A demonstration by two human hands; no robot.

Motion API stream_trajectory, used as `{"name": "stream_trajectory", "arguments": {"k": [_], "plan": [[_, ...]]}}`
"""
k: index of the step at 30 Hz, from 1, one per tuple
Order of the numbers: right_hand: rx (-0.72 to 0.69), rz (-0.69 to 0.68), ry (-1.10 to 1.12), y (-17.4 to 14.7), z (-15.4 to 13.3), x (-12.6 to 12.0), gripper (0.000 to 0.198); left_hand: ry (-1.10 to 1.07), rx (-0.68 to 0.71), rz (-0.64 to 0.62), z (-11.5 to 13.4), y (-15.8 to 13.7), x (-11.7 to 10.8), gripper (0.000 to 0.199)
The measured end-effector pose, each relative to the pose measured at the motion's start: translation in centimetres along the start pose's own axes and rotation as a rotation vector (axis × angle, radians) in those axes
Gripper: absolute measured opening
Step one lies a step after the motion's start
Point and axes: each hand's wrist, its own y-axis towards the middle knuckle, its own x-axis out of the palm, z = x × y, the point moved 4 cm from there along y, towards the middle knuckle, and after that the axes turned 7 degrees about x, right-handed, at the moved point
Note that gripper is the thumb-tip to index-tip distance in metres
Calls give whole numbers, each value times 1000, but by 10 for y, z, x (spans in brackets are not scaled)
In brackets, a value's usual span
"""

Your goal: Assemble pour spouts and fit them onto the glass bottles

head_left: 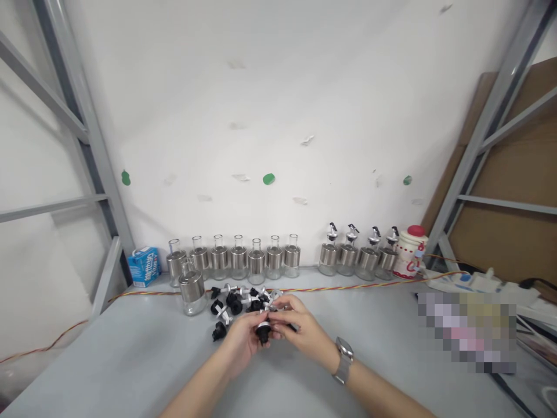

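Observation:
A black-and-silver bottle pourer [263,331] is held low over the table, its dark ribbed stopper pointing down. My left hand [243,338] is closed around it from the left. The fingers of my right hand [302,330], which wears a watch [344,348], pinch the same pourer from the right and hide part of it. Just beyond my hands lies a loose pile of similar pourers [235,303]. To the left of the pile stands an uncapped glass bottle [192,290] with a metal sleeve.
Several uncapped bottles [238,259] line the wall. Several bottles with pourers fitted [348,255] stand right of them, beside a red-and-white container [409,252]. A blue carton [144,267] is at far left. A red-and-yellow wire [339,287] crosses the table; power strips [474,284] lie right.

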Motion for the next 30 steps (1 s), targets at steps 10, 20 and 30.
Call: {"name": "stream_trajectory", "arguments": {"k": [10, 20, 30], "plan": [[-21, -3, 4, 0, -5, -3, 13, 12, -71, -64, 0, -3, 6, 16], [-17, 8, -32, 0, 0, 1, 12, -86, -95, -84, -2, -7, 8, 13], [26, 92, -4, 5, -6, -10, 8, -115, -67, -100, 3, -8, 10, 18]]}}
